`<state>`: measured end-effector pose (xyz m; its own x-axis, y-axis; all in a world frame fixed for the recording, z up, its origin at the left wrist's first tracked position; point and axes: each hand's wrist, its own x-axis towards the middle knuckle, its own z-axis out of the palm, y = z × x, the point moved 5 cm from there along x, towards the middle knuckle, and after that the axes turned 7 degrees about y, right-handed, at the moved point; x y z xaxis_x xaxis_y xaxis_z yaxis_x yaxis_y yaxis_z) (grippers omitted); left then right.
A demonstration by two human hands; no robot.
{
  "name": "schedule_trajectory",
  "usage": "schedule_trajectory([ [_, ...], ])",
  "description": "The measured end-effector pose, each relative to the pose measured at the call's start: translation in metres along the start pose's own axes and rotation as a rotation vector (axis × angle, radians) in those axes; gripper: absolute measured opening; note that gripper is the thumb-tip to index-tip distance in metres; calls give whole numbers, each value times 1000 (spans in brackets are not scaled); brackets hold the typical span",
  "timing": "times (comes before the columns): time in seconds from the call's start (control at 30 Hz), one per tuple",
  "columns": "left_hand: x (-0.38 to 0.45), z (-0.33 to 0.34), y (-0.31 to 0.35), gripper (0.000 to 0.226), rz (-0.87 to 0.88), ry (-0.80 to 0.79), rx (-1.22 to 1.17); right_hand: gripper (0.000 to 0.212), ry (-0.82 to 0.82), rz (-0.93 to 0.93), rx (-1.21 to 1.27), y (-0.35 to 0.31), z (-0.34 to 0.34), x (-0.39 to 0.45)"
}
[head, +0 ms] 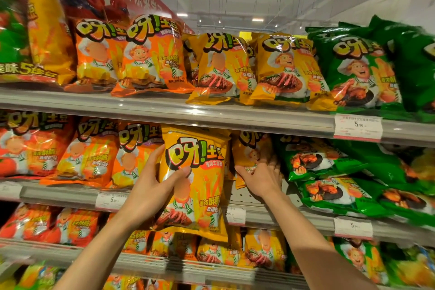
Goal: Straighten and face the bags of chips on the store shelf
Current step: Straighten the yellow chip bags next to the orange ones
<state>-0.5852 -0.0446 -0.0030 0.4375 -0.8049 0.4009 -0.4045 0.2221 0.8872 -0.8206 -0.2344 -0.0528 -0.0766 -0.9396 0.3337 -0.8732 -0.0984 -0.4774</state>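
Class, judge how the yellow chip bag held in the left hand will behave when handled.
The yellow chip bag looks puffed, so probably light for its size. Its glossy film may slip in the left hand. Its corners look crinkled, so it likely flexes, and the contents seem fragile.

- A bare patch of perforated grey metal shelf floor (244, 195) lies open beneath the right hand (260, 178).
- Glossy orange crisp bags (94, 155) wall its left; tumbled green crisp bags (329, 195) crowd its right.
- The grey shelf edge above (211, 116) limits headroom.
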Motion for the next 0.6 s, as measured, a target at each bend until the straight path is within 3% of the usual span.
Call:
schedule_trajectory([
  [0.1,-1,4,-6,76,7,2,-21,98,24,-12,137,2,-9,-9],
  [0.23,-2,18,-10,82,30,18,-15,74,93,-73,358,1,-38,-37],
  [0.3,-3,32,-7,80,32,21,-38,66,27,-100,507,-3,-50,-60],
  [0.43,0,64,4,83,45,10,-59,76,-198,-55,775,-14,-48,-93],
  [0.5,5,81,12,85,71,-19,-31,68,-182,-13,837,-14,-43,-87],
  [0.6,17,90,18,92,116,-40,-7,74,-41,-6,839,-11,-49,-66],
])
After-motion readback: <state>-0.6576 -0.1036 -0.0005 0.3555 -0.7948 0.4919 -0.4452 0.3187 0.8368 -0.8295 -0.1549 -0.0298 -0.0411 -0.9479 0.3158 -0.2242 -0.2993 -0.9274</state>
